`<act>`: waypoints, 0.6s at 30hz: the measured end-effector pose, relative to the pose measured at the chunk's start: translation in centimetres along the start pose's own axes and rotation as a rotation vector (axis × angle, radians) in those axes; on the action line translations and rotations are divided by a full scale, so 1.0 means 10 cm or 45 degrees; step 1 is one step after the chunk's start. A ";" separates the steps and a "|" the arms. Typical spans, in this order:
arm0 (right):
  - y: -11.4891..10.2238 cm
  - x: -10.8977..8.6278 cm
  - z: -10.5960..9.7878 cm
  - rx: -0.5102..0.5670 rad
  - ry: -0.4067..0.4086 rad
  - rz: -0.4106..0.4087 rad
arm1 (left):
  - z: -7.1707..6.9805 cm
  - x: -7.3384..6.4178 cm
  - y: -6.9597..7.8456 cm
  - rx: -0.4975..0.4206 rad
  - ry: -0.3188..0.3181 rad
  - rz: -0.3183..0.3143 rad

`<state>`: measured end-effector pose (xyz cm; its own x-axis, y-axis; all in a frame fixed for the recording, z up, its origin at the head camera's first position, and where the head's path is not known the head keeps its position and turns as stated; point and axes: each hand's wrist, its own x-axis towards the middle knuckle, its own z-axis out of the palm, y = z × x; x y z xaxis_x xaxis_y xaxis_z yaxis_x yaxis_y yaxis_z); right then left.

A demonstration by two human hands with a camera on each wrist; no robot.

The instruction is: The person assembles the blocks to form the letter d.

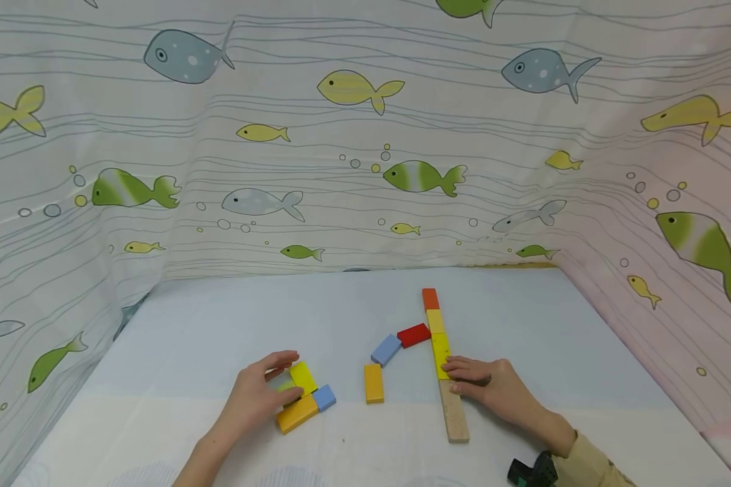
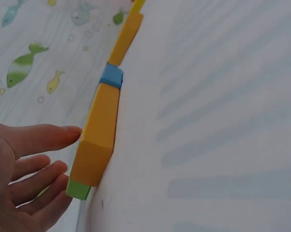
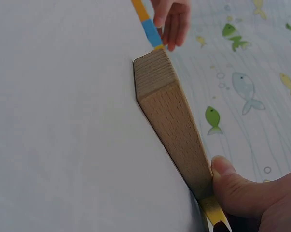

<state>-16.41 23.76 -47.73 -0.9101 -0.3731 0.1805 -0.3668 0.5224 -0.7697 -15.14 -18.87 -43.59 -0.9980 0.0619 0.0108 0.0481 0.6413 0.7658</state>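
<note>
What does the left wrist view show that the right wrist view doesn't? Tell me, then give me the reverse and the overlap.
Only left wrist: a green block. Only right wrist: the bare wooden block and the right hand. Both: the left hand, an orange block, a blue block, the white tabletop and the fish-print cloth.

The bare left hand (image 1: 260, 385) reaches forward and rightward from an uncovered forearm (image 1: 210, 450), its straight thumb (image 2: 46, 139) held apart from loosely bent fingers (image 2: 46, 176). The bare right hand (image 1: 495, 385) angles in from the right, fingers together pointing left, thumb (image 3: 237, 191) lower; a beige cloth sleeve (image 1: 587, 463) ends near its wrist (image 1: 558, 433).
</note>
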 end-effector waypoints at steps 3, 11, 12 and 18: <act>0.00 0.00 0.00 -0.013 0.003 0.000 | 0.00 -0.01 -0.04 -0.002 -0.018 -0.036; 0.00 0.00 0.00 -0.022 0.014 -0.023 | 0.02 0.00 -0.04 0.025 -0.040 -0.023; 0.00 0.00 0.00 -0.023 0.014 -0.025 | 0.02 0.00 -0.04 0.025 -0.042 -0.025; 0.01 0.00 0.01 -0.012 0.012 -0.017 | 0.01 0.01 -0.04 0.023 -0.064 -0.022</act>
<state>-16.45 23.75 -47.82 -0.9069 -0.3729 0.1963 -0.3806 0.5247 -0.7615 -15.20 -19.02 -44.00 -0.9955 0.0884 -0.0348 0.0319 0.6561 0.7540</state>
